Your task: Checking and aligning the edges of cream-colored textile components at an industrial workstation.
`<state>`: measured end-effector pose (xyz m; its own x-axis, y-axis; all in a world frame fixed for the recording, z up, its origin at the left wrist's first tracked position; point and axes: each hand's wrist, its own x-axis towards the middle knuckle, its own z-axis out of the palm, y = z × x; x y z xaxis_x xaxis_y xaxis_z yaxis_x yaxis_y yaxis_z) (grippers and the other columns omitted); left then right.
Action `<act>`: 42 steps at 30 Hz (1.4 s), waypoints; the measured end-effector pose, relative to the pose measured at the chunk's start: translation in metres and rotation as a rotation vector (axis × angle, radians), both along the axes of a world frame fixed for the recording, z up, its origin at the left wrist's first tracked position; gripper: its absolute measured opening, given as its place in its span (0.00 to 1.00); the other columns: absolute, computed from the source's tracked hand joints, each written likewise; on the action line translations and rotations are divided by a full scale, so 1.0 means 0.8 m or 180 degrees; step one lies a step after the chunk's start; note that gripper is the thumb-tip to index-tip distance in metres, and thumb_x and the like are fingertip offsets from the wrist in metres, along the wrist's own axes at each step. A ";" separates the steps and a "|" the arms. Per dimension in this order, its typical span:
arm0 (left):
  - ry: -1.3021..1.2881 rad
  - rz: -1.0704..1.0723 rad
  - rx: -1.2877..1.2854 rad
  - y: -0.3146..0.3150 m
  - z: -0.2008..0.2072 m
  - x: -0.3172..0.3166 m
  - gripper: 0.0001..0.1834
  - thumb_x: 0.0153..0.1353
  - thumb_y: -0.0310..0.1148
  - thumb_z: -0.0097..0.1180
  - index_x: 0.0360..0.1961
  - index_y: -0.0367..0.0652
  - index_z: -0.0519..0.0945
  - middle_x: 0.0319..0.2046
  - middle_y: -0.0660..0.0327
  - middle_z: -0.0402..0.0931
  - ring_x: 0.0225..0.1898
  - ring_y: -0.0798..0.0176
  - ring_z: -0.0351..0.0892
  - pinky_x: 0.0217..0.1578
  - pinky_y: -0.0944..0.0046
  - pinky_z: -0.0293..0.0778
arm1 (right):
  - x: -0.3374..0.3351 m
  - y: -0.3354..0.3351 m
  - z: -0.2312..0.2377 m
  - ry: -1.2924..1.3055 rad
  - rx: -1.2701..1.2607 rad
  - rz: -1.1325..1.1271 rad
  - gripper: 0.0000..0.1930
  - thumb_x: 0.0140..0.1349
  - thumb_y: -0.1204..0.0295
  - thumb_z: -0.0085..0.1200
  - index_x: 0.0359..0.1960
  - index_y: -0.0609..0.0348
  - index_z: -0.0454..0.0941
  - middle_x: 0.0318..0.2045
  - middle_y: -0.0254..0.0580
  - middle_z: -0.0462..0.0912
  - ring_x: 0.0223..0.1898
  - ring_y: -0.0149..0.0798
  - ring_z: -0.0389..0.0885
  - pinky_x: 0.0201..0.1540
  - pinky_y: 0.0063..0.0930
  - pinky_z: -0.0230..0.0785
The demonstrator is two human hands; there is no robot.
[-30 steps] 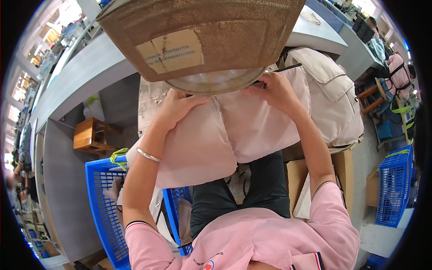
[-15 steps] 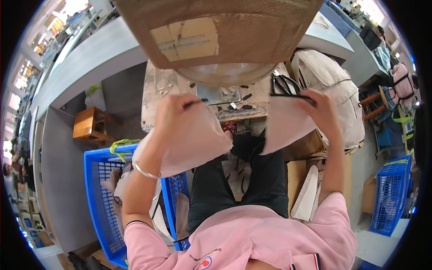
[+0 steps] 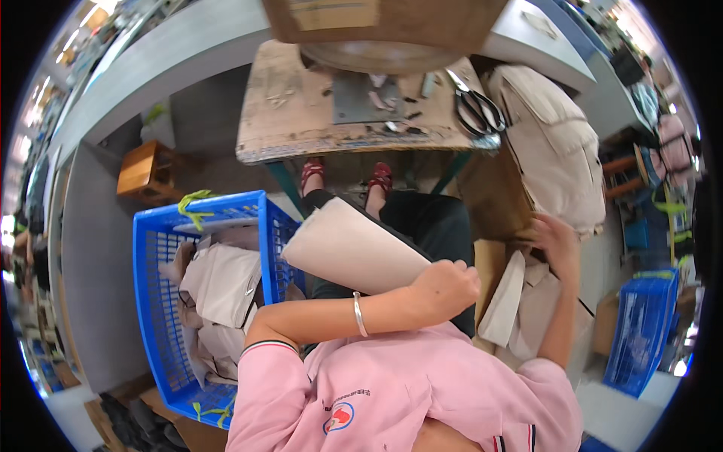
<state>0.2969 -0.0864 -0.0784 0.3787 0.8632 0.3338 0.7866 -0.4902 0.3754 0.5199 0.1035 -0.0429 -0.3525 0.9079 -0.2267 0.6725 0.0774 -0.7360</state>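
Observation:
My left arm, with a silver bangle at the wrist, crosses in front of me. My left hand (image 3: 446, 290) is closed on a beige fabric piece (image 3: 354, 245) with a dark edge, which spreads over my lap. Low on the right, my right hand (image 3: 556, 242) hovers at another beige piece (image 3: 541, 294) in an open cardboard box (image 3: 491, 260); its fingers look apart, though slightly blurred. A pale folded piece (image 3: 503, 301) stands beside that one.
A blue basket (image 3: 263, 226) of sewn beige parts stands at my left. Ahead, a worn low table (image 3: 290, 124) bears black-handled scissors (image 3: 476, 113), a grey plate and scraps. A beige backpack (image 3: 553, 143) leans at the right; a cardboard box (image 3: 422, 26) overhangs the table.
My left hand has swung right and down across my body with its fabric piece. My right hand has lowered to the box at the right, and its piece now lies there.

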 end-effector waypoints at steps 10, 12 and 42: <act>-0.0163 -0.0905 -0.0313 -0.028 -0.044 0.115 0.05 0.48 0.29 0.58 0.23 0.39 0.82 0.26 0.56 0.79 0.32 0.58 0.82 0.31 0.61 0.78 | -0.213 -0.117 -0.078 0.2111 -0.2226 0.1112 0.14 0.70 0.64 0.55 0.46 0.60 0.85 0.33 0.29 0.84 0.31 0.24 0.75 0.35 0.19 0.68; -0.0147 -0.1038 -0.0485 -0.034 -0.056 0.126 0.05 0.48 0.29 0.58 0.23 0.39 0.82 0.27 0.56 0.79 0.33 0.57 0.83 0.32 0.60 0.78 | -0.205 -0.121 -0.056 0.2017 -0.2015 0.1056 0.12 0.67 0.64 0.58 0.40 0.60 0.86 0.32 0.30 0.84 0.32 0.23 0.75 0.36 0.19 0.68; -0.1298 0.0525 -0.1672 -0.028 -0.115 0.085 0.21 0.54 0.24 0.67 0.52 0.43 0.82 0.50 0.56 0.79 0.53 0.58 0.77 0.53 0.62 0.72 | 0.298 -0.128 -0.491 -0.0717 -0.0392 -0.2096 0.46 0.58 0.36 0.55 0.76 0.30 0.51 0.77 0.57 0.40 0.76 0.64 0.40 0.70 0.67 0.48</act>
